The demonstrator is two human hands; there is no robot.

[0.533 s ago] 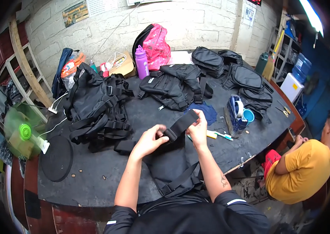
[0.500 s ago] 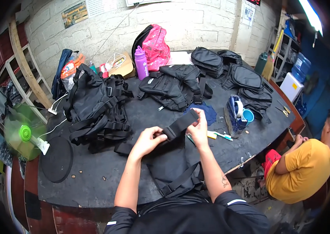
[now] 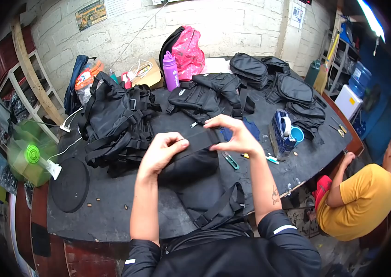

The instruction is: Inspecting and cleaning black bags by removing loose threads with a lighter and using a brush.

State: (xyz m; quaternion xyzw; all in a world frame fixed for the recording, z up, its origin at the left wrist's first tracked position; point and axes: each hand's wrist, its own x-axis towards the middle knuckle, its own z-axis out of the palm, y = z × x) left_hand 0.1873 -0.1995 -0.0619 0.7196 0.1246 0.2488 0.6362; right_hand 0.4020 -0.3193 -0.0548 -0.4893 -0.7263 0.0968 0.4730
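Black fabric strap piece [image 3: 195, 141] is held flat above the dark tabletop [image 3: 112, 217], over a black bag [image 3: 200, 189]. Left hand [image 3: 161, 152] fingers pinch its left end; right hand [image 3: 234, 136] fingers grip its right end. Black bags [image 3: 117, 124] are piled just left.

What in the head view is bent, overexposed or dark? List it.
Head view: fisheye bends the table edge and wall lines toward the rim; black vignette fills the corners; a ceiling tube light at upper right blows out white; both hands, left hand and right hand, and the black bag piece they hold look sharp and evenly lit.
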